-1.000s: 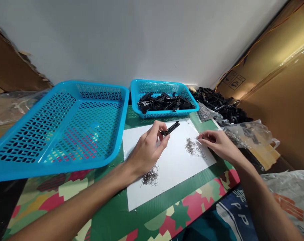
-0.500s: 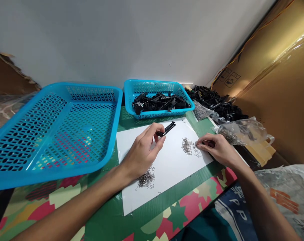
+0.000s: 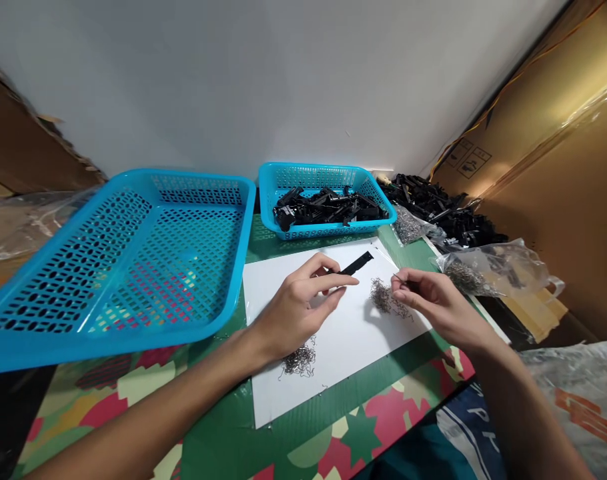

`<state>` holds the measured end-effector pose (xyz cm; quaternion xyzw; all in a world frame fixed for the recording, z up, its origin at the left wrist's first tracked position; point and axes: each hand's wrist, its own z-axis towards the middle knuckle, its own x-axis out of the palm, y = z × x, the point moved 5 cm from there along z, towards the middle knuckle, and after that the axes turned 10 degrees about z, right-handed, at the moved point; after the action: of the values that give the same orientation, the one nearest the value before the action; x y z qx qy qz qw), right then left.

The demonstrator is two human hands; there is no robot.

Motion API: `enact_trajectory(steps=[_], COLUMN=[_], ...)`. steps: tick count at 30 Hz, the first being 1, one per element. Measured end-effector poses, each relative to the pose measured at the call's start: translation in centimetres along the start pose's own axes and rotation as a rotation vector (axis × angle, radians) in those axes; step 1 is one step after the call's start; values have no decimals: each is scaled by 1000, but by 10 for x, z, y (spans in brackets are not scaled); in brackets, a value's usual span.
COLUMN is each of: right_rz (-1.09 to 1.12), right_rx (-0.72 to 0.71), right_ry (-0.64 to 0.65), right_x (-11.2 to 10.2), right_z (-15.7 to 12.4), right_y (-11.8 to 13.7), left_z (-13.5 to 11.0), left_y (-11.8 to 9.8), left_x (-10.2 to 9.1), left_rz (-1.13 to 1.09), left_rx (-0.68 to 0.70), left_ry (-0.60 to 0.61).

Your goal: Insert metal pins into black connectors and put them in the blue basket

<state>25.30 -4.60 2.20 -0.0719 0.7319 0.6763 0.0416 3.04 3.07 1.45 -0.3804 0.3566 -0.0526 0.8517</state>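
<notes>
My left hand [image 3: 303, 300] grips a narrow black plastic part [image 3: 358, 264] above the white sheet [image 3: 343, 347], its far end pointing up and right. The part's flat face shows; its near end is hidden by my fingers. My right hand [image 3: 428, 297] is closed in a pinch with a thin dark wire piece [image 3: 397, 277] just showing at the fingertips. Beside those fingertips lies a loose pile of small bent wire pieces [image 3: 381, 297]. Another pile of bent wires [image 3: 299, 360] sits on the sheet below my left wrist.
A large blue basket [image 3: 241, 267] stands at left. Behind the sheet, a smaller blue basket [image 3: 328, 233] holds many black parts. More black parts [image 3: 448, 207] are heaped at the right, near clear bags of metal pieces [image 3: 463, 275]. A cardboard box [image 3: 558, 187] stands far right.
My left hand has turned the black part so its flat face shows, and the index finger has stretched out. My right hand has lifted slightly from the wire pile, with a thin wire showing.
</notes>
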Motion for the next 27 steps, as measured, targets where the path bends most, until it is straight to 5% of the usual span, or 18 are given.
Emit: enact_trajectory(steps=[6,11,14,21,27], right_rz=[182,392,432,3,-269], right_rx=[51,174,111,-259,-418], right_ry=[86,106,91,-145,-143], right_x=[49,59,63,69,69], right_z=[20,24,26,15,10], right_y=[5,-5,0,21,27], left_z=[0,-2,-3,3,5], left_y=[-9,-14,-12,2,1], left_x=[-1,-2,-4,-7,-6], left_rz=[36,115,82,-131,-202], left_rx=[72,148,164,-70,-181], left_ry=[64,20,-65,-87,2])
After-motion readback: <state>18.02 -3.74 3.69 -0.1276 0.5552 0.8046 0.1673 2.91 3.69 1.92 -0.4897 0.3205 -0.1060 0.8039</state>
